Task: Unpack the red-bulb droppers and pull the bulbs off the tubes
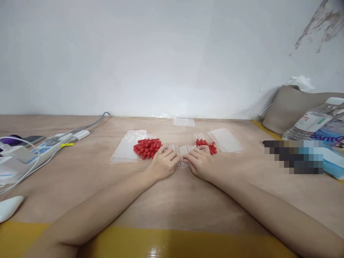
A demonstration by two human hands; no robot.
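Observation:
A bunch of slim clear tubes (185,150) lies on the table between my two hands. My left hand (166,161) closes on the bunch from the left with its fingers bent. From the opposite side my right hand (198,161) does the same, its thumb and fingertips at the tubes; the exact grip is partly hidden. Just beyond my left hand is a heap of red rubber dropper bulbs (146,147). Behind my right hand lie several droppers (199,139) with red bulbs on clear tubes, partly covered by the hand.
Clear plastic bags lie at left (125,147), at right (225,139) and by the wall (183,122). A power strip (45,148) with cables and a white object (10,208) are on the left. On the right stand a water bottle (309,123) and a blue-white pack (333,161).

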